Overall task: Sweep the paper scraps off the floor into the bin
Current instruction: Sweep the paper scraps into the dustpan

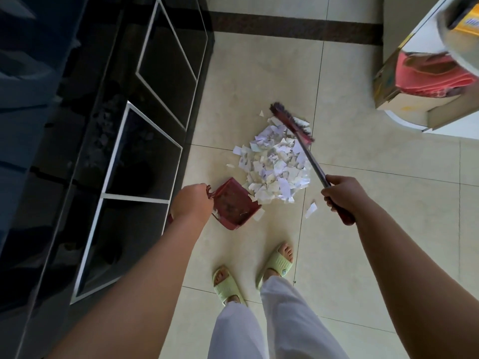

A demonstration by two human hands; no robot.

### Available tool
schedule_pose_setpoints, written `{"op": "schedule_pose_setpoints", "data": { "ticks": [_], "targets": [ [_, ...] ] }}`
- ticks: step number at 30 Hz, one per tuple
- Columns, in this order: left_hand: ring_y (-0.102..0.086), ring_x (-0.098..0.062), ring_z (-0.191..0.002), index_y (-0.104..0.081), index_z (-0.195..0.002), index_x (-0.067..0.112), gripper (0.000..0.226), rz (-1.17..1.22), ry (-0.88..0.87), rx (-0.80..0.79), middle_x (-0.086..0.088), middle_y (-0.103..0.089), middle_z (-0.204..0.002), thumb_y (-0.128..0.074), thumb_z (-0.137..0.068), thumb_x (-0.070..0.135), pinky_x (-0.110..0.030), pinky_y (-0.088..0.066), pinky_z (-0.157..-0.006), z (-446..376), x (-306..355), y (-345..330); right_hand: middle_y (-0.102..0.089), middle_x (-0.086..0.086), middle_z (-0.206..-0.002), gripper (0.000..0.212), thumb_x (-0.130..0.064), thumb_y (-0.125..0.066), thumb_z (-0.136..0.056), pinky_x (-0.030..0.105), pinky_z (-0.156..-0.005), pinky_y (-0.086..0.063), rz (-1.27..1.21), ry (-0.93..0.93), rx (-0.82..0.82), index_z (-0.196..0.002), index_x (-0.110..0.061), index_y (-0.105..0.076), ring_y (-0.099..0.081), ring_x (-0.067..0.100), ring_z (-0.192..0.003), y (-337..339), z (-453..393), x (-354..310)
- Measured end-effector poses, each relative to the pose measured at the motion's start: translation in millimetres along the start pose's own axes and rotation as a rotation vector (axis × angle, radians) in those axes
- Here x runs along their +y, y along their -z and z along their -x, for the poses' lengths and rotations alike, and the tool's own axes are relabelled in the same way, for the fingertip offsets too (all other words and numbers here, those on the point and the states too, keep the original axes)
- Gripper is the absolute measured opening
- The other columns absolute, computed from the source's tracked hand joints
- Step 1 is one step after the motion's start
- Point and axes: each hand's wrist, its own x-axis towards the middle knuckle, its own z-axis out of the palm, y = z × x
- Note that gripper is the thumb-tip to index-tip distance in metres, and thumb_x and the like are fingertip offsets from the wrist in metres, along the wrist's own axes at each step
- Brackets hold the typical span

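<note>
Two hands, one pile of paper scraps on the tiled floor.
The dustpan is clamped by the left hand, the broom by the right hand.

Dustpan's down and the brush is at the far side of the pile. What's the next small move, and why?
Probably draw the brush toward the dustpan, pulling scraps in. The right hand holds it with the bristles at the far edge of the paper pile, and the left hand holds the dustpan with its mouth at the pile's near edge, with few scraps in it so far.
</note>
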Motion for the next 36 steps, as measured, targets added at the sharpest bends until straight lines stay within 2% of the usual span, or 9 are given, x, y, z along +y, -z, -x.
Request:
{"op": "schedule_pose_setpoints", "data": {
  "ticks": [4, 10, 13, 17, 21, 24, 29, 32, 36],
  "targets": [
    [-0.063, -0.023, -0.076, -0.067, -0.094, 0.017, 0.013, -0.012, -0.019, -0.004, -0.002, -0.065, -0.081, -0.058, -0.094, 0.025, -0.028, -0.047, -0.059, -13.5, 22.6, 7.6, -0.053, 0.015, -0.069, 0.049, 0.008, -0.043, -0.078, 0.037, -0.058, -0.037, 0.077, -0.06, 0.043, -0.119, -0.009, -0.063, -0.045, 0.025, -0.056, 11.1, -25.3, 5.1],
    [-0.055, -0.023, -0.069, -0.064, -0.086, 0.015, 0.016, 0.009, -0.002, 0.001, 0.003, -0.05, -0.065, -0.051, -0.096, 0.019, -0.026, -0.037, -0.057, -18.8, 65.9, 6.9, -0.058, 0.017, -0.075, 0.047, 0.009, -0.039, -0.081, 0.034, -0.057, -0.039, 0.119, -0.11, 0.052, -0.12, -0.006, -0.061, -0.046, 0.026, -0.058, 18.8, -39.7, 13.0],
    [-0.054, -0.023, -0.07, -0.058, -0.082, 0.015, 0.017, 0.032, 0.005, 0.032, 0.0, -0.053, -0.072, -0.05, -0.096, 0.019, -0.027, -0.036, -0.057, -27.1, 81.3, 7.3, -0.055, 0.016, -0.071, 0.04, 0.007, -0.037, -0.081, 0.03, -0.051, -0.038, 0.124, -0.139, 0.065, -0.109, -0.004, -0.063, -0.046, 0.025, -0.055, 19.3, -52.0, 12.3],
    [-0.057, -0.023, -0.069, -0.056, -0.078, 0.016, 0.019, 0.048, 0.002, 0.064, -0.001, -0.056, -0.071, -0.052, -0.097, 0.02, -0.027, -0.038, -0.055, -38.7, 85.9, 9.7, -0.052, 0.014, -0.067, 0.036, 0.007, -0.035, -0.08, 0.029, -0.048, -0.038, 0.111, -0.153, 0.075, -0.102, -0.001, -0.062, -0.046, 0.024, -0.051, 14.5, -62.6, 9.3],
    [-0.057, -0.022, -0.069, -0.064, -0.085, 0.014, 0.02, 0.07, -0.005, 0.067, 0.0, -0.057, -0.071, -0.052, -0.098, 0.024, -0.026, -0.039, -0.056, -42.9, 94.9, 3.5, -0.051, 0.013, -0.062, 0.031, 0.008, -0.038, -0.083, 0.025, -0.045, -0.039, 0.111, -0.176, -0.001, -0.102, 0.003, -0.062, -0.046, 0.022, -0.045, 10.5, -67.7, 9.9],
    [-0.057, -0.023, -0.071, -0.068, -0.093, 0.014, 0.019, 0.101, -0.003, 0.062, 0.001, -0.057, -0.074, -0.054, -0.098, 0.025, -0.027, -0.043, -0.059, -45.8, 107.6, -2.6, -0.053, 0.014, -0.065, 0.03, 0.009, -0.039, -0.083, 0.03, -0.05, -0.042, 0.134, -0.19, -0.054, -0.103, 0.003, -0.062, -0.047, 0.022, -0.047, 5.5, -63.8, 15.2],
    [-0.065, -0.026, -0.086, -0.066, -0.102, 0.014, 0.015, 0.161, 0.015, 0.004, -0.005, -0.069, -0.093, -0.06, -0.094, 0.025, -0.031, -0.051, -0.068, -47.9, 107.3, -10.6, -0.049, 0.013, -0.066, 0.033, 0.009, -0.04, -0.079, 0.031, -0.052, -0.038, 0.133, -0.179, -0.133, -0.104, 0.01, -0.061, -0.045, 0.022, -0.049, 21.6, -48.5, 28.0],
    [-0.063, -0.026, -0.086, -0.063, -0.099, 0.012, 0.015, 0.165, -0.032, -0.067, -0.006, -0.067, -0.092, -0.063, -0.091, 0.025, -0.031, -0.049, -0.069, -50.0, 99.7, -9.1, -0.05, 0.014, -0.069, 0.037, 0.009, -0.043, -0.08, 0.026, -0.047, -0.039, 0.138, -0.153, -0.13, -0.113, 0.008, -0.06, -0.045, 0.023, -0.05, 31.3, -42.8, 35.2],
    [-0.059, -0.023, -0.083, -0.062, -0.098, 0.019, 0.014, 0.059, -0.039, -0.087, 0.001, -0.061, -0.086, -0.058, -0.092, 0.031, -0.029, -0.045, -0.065, -51.9, 86.8, -4.8, -0.05, 0.013, -0.068, 0.044, 0.007, -0.04, -0.079, 0.032, -0.053, -0.039, 0.132, -0.125, -0.082, -0.118, 0.0, -0.058, -0.046, 0.024, -0.054, 24.4, -42.7, 47.6]
  ]
}}
